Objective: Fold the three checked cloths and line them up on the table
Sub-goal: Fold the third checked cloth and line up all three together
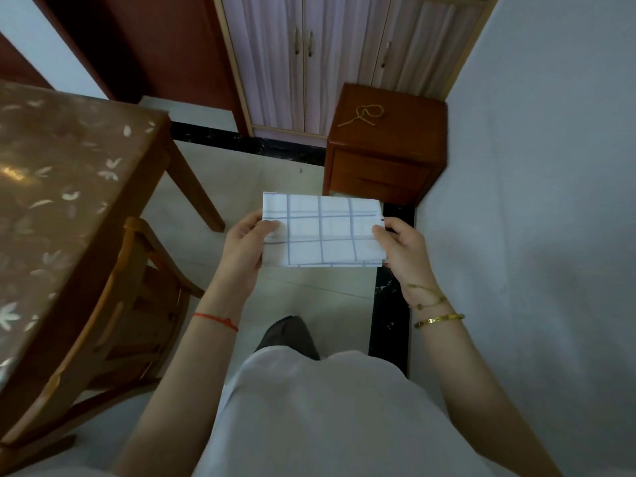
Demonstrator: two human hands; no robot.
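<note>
A white cloth with a blue check (323, 232), folded into a flat rectangle, is held in the air in front of me over the floor. My left hand (246, 246) pinches its left edge, thumb on top. Its right edge is pinched by my right hand (402, 251) in the same way. The table (62, 173), covered in a brown leaf-patterned sheet, stands to my left. No other checked cloth is in view.
A wooden chair (113, 325) is tucked at the table's near side on my left. A small wooden cabinet (385, 146) with a loop of cord (364, 115) on top stands ahead by the right wall. A wardrobe (344, 60) lies beyond it.
</note>
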